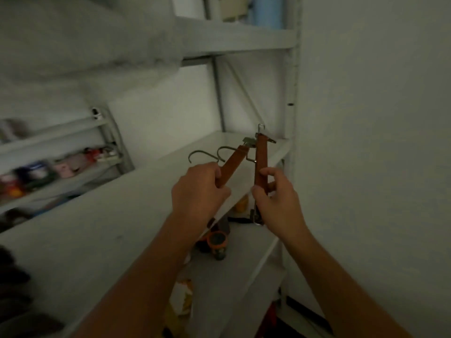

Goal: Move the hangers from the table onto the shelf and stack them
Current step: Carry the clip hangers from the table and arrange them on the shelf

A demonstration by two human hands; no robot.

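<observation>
My left hand (199,189) grips a brown wooden clip hanger (233,164) that slants up to the right; two metal hooks (212,153) curl out just above that hand. My right hand (275,198) pinches a second brown wooden hanger (260,162) between thumb and fingers, holding it nearly upright, with a metal clip at its top and another below the hand. The upper ends of the two hangers almost meet over the right part of the white shelf board (122,203). No table is in view.
The white metal shelf unit has an upper board (234,37), a right post (290,98) beside a plain wall, and a lower board (234,264) holding an orange-rimmed round object (217,241) and a yellowish packet (181,298). A blurred neighbouring shelf of coloured items (48,172) stands at left.
</observation>
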